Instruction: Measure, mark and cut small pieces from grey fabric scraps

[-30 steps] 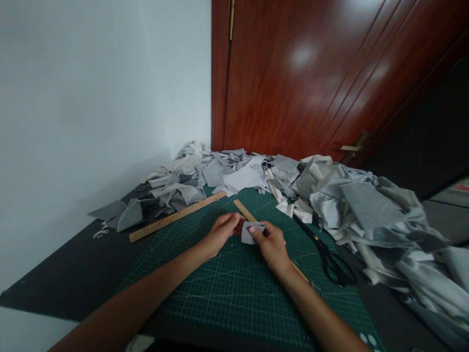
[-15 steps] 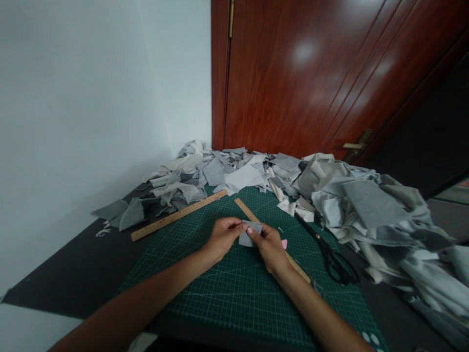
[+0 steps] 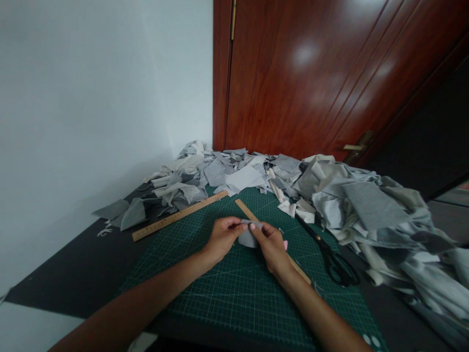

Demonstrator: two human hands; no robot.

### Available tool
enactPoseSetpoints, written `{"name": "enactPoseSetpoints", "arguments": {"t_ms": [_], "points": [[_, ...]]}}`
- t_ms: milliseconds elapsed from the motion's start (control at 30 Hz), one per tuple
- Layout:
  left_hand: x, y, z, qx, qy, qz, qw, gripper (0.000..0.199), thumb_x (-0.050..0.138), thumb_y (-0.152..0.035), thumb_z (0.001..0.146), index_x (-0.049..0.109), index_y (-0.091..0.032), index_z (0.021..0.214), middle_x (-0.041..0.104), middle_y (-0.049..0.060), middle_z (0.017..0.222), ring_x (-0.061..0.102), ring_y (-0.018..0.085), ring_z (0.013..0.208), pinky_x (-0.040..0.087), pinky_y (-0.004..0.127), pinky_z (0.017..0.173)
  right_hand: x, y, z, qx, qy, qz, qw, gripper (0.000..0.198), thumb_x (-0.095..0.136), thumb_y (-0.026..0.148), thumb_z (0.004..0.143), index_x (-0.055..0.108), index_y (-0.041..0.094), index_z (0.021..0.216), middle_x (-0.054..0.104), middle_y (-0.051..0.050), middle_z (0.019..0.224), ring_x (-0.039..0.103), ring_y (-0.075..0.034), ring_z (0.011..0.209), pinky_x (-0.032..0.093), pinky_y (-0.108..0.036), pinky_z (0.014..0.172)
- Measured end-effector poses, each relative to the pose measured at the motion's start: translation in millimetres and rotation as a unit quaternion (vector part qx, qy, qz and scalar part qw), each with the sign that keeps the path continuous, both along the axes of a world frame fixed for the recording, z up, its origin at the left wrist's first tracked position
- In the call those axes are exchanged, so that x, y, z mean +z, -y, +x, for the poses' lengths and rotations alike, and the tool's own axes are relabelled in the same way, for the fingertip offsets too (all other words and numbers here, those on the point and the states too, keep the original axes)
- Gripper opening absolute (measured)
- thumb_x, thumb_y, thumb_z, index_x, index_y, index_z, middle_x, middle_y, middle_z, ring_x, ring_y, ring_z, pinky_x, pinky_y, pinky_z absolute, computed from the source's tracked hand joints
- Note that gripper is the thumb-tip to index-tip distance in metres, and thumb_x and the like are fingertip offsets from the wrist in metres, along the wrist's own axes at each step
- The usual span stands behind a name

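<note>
A small grey piece of fabric point(image 3: 248, 239) is held between both hands over the green cutting mat point(image 3: 205, 303). My left hand point(image 3: 223, 237) pinches its upper left edge between thumb and fingers. On the other side my right hand point(image 3: 270, 244) grips the upper right edge, thumb on top, the fingers partly hidden behind the cloth. Both thumbs lie close together at the top edge. Beneath the right hand and forearm runs a wooden ruler point(image 3: 246, 210), partly covered. A small pink piece point(image 3: 286, 245) shows just right of the right hand.
Black-handled scissors point(image 3: 331, 259) lie on the mat's right side. Another wooden ruler point(image 3: 179, 215) crosses its upper left edge. Piles of grey and cream fabric scraps point(image 3: 377, 205) line the back and right of the table. Behind stand a white wall point(image 3: 91, 98) and a reddish-brown door point(image 3: 286, 88).
The fabric's top edge now bends between my thumbs, and its lower edge looks more curved. Both hands keep nearly the same place, the right thumb slightly higher.
</note>
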State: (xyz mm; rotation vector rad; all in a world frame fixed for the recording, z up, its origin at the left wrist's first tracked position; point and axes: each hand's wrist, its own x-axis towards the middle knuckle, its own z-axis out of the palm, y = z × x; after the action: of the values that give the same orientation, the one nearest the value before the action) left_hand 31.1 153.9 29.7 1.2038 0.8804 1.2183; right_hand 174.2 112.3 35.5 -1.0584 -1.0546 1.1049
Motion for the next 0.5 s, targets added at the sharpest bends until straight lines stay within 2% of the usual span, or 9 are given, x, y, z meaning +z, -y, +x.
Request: {"name": "enactPoseSetpoints", "arguments": {"t_ms": [133, 500], "points": [[1.2, 1.2, 0.1, 0.0, -0.006, 0.003, 1.0, 0.03, 0.083, -0.044, 0.068, 0.076, -0.015, 0.073, 0.07, 0.004, 0.068, 0.058, 0.016, 0.062, 0.043, 0.026, 0.059, 1.7, 0.0, 1.2, -0.02, 0.039, 0.015, 0.999, 0.035, 0.075, 0.054, 0.081, 0.077, 0.019, 0.079, 0.069, -0.001, 0.067, 0.055, -0.017, 0.062, 0.042, -0.028, 0.059], [4.1, 1.2, -0.3, 0.022, -0.023, 0.026, 0.999, 0.039, 0.083, -0.052, 0.069, 0.071, -0.015, 0.065, 0.063, 0.0, 0.061, 0.053, 0.013, 0.058, 0.039, 0.024, 0.055, 1.1, 0.8, 1.6, -0.017, 0.051, 0.033, 0.998, 0.033, 0.07, 0.051, 0.086, 0.08, 0.02, 0.083, 0.07, 0.0, 0.068, 0.056, -0.018, 0.067, 0.045, -0.028, 0.064]]}}
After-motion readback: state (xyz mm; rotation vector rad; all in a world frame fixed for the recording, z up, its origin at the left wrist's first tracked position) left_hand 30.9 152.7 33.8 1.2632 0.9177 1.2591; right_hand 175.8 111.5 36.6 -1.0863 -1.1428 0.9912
